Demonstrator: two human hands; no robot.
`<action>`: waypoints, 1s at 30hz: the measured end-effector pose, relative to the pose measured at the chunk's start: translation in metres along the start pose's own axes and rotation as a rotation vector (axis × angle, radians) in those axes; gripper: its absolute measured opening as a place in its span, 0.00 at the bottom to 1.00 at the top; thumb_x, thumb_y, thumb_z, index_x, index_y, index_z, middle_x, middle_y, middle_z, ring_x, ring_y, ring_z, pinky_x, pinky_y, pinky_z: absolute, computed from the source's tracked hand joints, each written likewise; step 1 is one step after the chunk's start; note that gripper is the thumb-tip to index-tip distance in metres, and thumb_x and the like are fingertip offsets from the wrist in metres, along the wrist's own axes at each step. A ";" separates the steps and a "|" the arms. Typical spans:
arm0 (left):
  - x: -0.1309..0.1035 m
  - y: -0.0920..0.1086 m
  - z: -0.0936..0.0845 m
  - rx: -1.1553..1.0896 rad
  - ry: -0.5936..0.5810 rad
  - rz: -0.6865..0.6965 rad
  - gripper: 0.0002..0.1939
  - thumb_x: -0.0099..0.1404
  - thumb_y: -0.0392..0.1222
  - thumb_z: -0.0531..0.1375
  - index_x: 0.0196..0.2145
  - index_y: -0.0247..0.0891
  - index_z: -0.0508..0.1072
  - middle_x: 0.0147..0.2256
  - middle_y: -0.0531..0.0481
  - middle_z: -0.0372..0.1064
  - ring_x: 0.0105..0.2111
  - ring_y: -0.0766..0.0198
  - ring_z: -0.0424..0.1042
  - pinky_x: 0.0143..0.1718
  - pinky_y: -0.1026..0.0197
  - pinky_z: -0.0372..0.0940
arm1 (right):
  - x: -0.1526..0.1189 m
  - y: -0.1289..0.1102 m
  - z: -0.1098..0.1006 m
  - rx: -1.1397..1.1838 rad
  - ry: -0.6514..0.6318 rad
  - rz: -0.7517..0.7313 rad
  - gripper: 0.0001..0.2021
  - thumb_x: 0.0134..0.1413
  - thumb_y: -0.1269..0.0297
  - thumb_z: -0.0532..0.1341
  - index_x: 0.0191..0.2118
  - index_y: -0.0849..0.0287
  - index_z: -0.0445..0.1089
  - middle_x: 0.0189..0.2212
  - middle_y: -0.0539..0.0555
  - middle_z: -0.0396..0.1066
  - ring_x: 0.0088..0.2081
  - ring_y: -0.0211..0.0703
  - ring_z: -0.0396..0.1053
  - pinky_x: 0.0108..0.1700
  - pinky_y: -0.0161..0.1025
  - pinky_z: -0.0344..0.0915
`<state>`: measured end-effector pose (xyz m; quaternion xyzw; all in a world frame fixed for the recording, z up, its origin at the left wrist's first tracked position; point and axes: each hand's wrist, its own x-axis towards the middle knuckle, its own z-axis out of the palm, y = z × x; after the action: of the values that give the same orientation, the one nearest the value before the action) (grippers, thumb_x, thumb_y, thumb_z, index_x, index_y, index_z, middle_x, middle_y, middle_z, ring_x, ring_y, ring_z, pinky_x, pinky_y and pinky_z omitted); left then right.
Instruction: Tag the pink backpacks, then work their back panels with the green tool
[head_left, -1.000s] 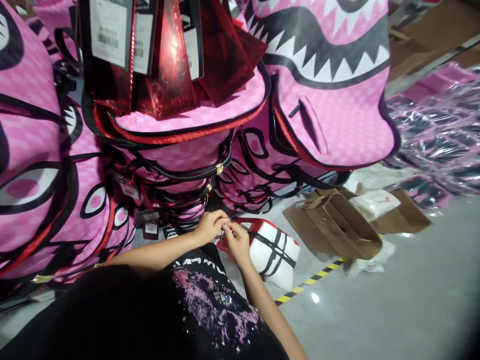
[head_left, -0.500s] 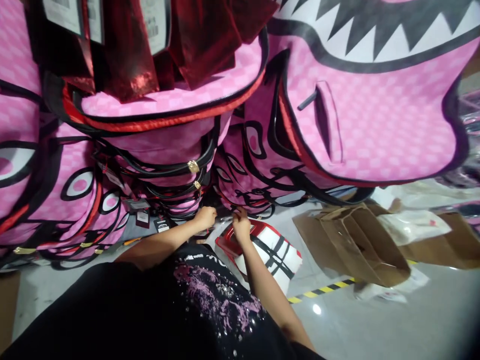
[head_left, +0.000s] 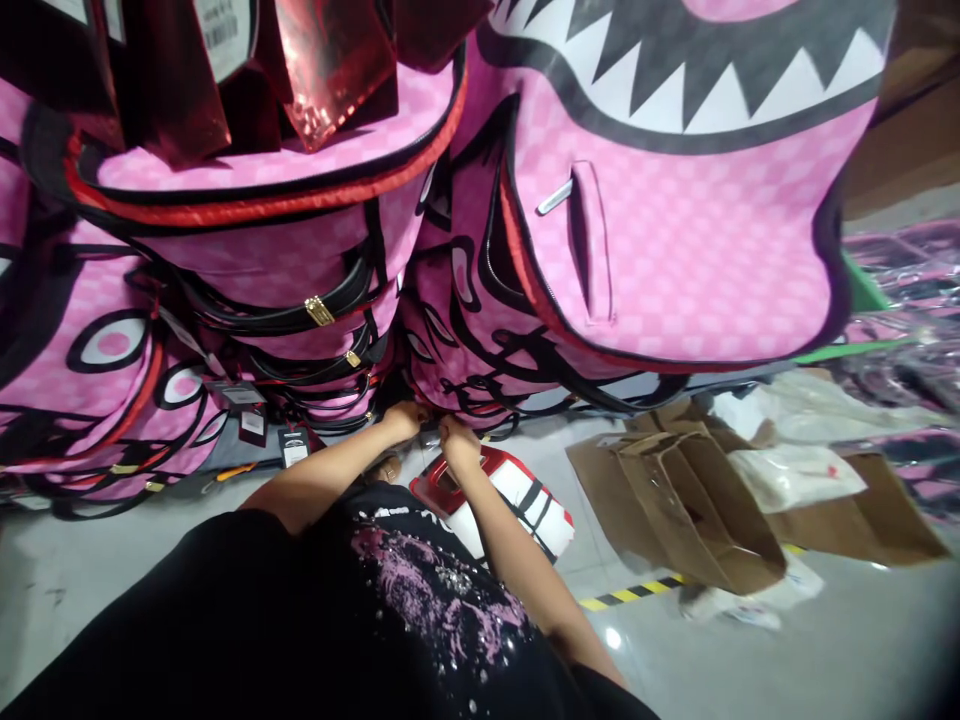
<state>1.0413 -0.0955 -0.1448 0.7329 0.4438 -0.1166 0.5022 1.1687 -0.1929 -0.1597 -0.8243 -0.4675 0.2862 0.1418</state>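
Low in front of my body, my left hand (head_left: pixel 406 421) and my right hand (head_left: pixel 459 445) are close together with curled fingers. Whatever lies between the fingertips is too small and dark to make out. Just beyond them rise stacks of pink checkered backpacks (head_left: pixel 277 265) with black straps and gold clasps. A red and white thing with black bands (head_left: pixel 536 500), perhaps a box or bag, lies below my right hand and is partly covered by my forearm. Hang tags (head_left: pixel 294 446) dangle left of my left hand.
Shiny dark red packets (head_left: pixel 337 70) with labels rest on the nearest stack. A large pink backpack with printed teeth (head_left: pixel 697 230) juts out at right. Open cardboard boxes (head_left: pixel 697 500) and plastic wrap (head_left: pixel 799 470) lie on the floor, near yellow-black tape (head_left: pixel 634 593).
The view has swung to the right, so the backpacks and packets appear further left. My hands are still close together, with fingers curled.
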 end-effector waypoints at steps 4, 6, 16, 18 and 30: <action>0.003 -0.006 -0.005 -0.046 -0.060 0.056 0.16 0.69 0.47 0.57 0.49 0.34 0.70 0.46 0.45 0.70 0.42 0.62 0.72 0.44 0.54 0.71 | 0.003 0.005 -0.010 -0.078 -0.042 0.031 0.11 0.63 0.58 0.59 0.42 0.62 0.70 0.41 0.54 0.72 0.42 0.41 0.70 0.47 0.46 0.68; -0.003 -0.013 -0.007 -0.066 -0.065 0.093 0.17 0.65 0.45 0.62 0.50 0.37 0.71 0.43 0.48 0.73 0.40 0.64 0.73 0.43 0.57 0.71 | 0.003 0.008 -0.015 -0.086 -0.070 0.027 0.11 0.62 0.58 0.60 0.42 0.61 0.71 0.43 0.55 0.71 0.44 0.42 0.70 0.49 0.46 0.68; -0.038 -0.029 0.014 -0.119 0.387 0.165 0.20 0.62 0.30 0.58 0.52 0.35 0.69 0.49 0.44 0.73 0.50 0.61 0.72 0.53 0.60 0.65 | 0.006 0.009 -0.018 0.209 -0.335 0.188 0.10 0.62 0.58 0.60 0.40 0.61 0.71 0.41 0.53 0.72 0.40 0.39 0.71 0.43 0.42 0.70; -0.040 -0.027 0.017 -0.104 0.478 0.161 0.15 0.65 0.32 0.56 0.49 0.34 0.71 0.47 0.43 0.74 0.49 0.60 0.72 0.52 0.59 0.66 | 0.008 0.009 -0.016 0.323 -0.418 0.258 0.11 0.63 0.58 0.59 0.43 0.61 0.70 0.40 0.53 0.72 0.37 0.38 0.71 0.40 0.40 0.71; -0.033 -0.020 0.026 0.173 0.513 0.278 0.13 0.68 0.39 0.54 0.43 0.38 0.79 0.40 0.42 0.74 0.42 0.57 0.72 0.46 0.55 0.63 | 0.007 0.024 -0.015 0.928 -0.601 0.432 0.10 0.63 0.60 0.59 0.44 0.63 0.68 0.34 0.49 0.69 0.28 0.32 0.67 0.28 0.31 0.67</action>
<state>1.0138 -0.1324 -0.1494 0.8323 0.4399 0.1046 0.3206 1.1968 -0.1985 -0.1623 -0.6356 -0.1348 0.7039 0.2871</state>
